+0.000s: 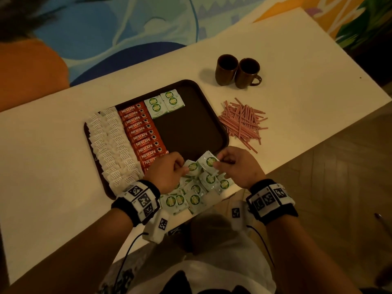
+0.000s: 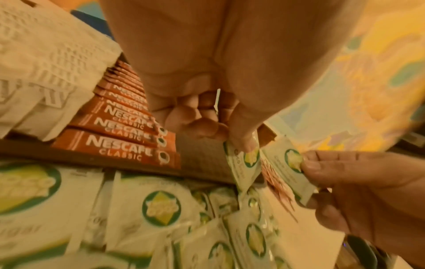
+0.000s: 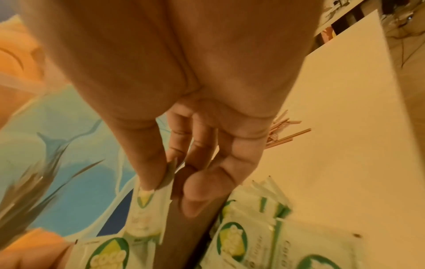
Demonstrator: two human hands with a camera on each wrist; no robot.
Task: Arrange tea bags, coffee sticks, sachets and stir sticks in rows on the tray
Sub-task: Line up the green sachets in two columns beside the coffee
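Observation:
On the brown tray (image 1: 191,128) lie two rows of white tea bags (image 1: 110,145), a row of red coffee sticks (image 1: 142,132) and several green-and-white sachets (image 1: 165,102) at the far end. My left hand (image 1: 183,168) pinches one sachet (image 1: 193,167) above the tray's near edge. My right hand (image 1: 218,164) pinches another sachet (image 1: 209,162) right beside it. In the left wrist view the thumb presses the left sachet (image 2: 243,169), and the right hand's sachet (image 2: 287,163) hangs next to it. A loose pile of sachets (image 1: 197,194) lies under both hands.
Red-striped stir sticks (image 1: 244,122) lie in a heap on the white table right of the tray. Two brown mugs (image 1: 237,71) stand behind them. The table's front edge (image 1: 275,168) runs just past my right hand.

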